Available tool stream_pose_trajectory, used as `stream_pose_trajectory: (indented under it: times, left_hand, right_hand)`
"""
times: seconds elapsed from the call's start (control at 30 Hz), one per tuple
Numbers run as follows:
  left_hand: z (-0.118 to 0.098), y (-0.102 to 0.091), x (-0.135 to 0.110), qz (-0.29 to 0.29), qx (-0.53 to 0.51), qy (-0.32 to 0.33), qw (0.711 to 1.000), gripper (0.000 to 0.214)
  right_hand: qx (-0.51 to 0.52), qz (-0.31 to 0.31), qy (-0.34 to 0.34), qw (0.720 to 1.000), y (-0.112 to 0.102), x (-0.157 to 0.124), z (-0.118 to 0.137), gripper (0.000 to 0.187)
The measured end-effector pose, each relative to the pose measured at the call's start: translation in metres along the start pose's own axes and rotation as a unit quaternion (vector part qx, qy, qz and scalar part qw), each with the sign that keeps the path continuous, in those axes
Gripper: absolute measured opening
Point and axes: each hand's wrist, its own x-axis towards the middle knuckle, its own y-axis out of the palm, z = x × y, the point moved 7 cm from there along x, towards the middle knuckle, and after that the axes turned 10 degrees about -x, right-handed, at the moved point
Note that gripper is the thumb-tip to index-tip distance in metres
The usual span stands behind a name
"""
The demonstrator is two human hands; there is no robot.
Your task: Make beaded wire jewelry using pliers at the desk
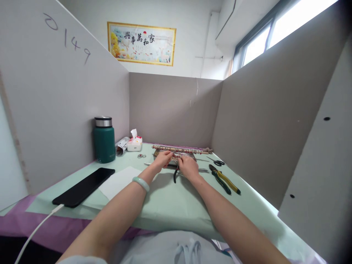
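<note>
My left hand [164, 158] is closed in a pinch at the front of a shallow box [157, 152]; whatever its fingertips hold is too small to name. Close beside it, my right hand [189, 166] has its fingers curled together, their tips hidden. Small beaded pieces [175, 158] show between the hands. A curved black tool handle [175, 176] sticks out toward me beside the right fingers; I cannot tell whether that hand grips it. Behind both hands lies a rod strung with red and pale beads [181, 149].
Green-and-yellow-handled pliers [226, 180] and black scissors [218, 162] lie on the right. Thin metal rods [204, 170] extend beside my right hand. Left are a phone [84, 186], white paper [117, 182], a green bottle [104, 141], tissues [134, 145] and small rings [141, 156]. Grey partitions [173, 110] enclose the table.
</note>
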Motion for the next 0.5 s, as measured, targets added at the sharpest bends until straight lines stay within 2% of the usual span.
stream_pose_trajectory:
  times: [0.07,0.2,0.27,0.4,0.5]
  left_hand:
    - [0.000,0.001,0.000,0.008,0.008,0.005,1.000,0.023]
    - [0.003,0.009,-0.002,0.054,0.025,0.013,0.998,0.024]
    - [0.003,0.014,-0.004,0.077,0.033,0.016,0.996,0.024]
    - [0.002,0.018,-0.006,0.098,0.045,0.023,0.994,0.024]
    - [0.001,0.013,-0.002,0.080,0.031,0.029,0.996,0.026]
  right_hand:
    - [0.116,-0.017,0.002,0.993,-0.002,0.003,0.001,0.032]
    - [0.342,0.028,0.032,0.939,0.011,0.005,0.001,0.030]
    - [0.387,0.032,0.044,0.920,0.014,0.005,0.001,0.029]
    - [0.430,0.027,0.053,0.901,0.012,0.004,0.000,0.026]
    - [0.469,0.040,0.100,0.877,0.015,0.004,-0.005,0.026]
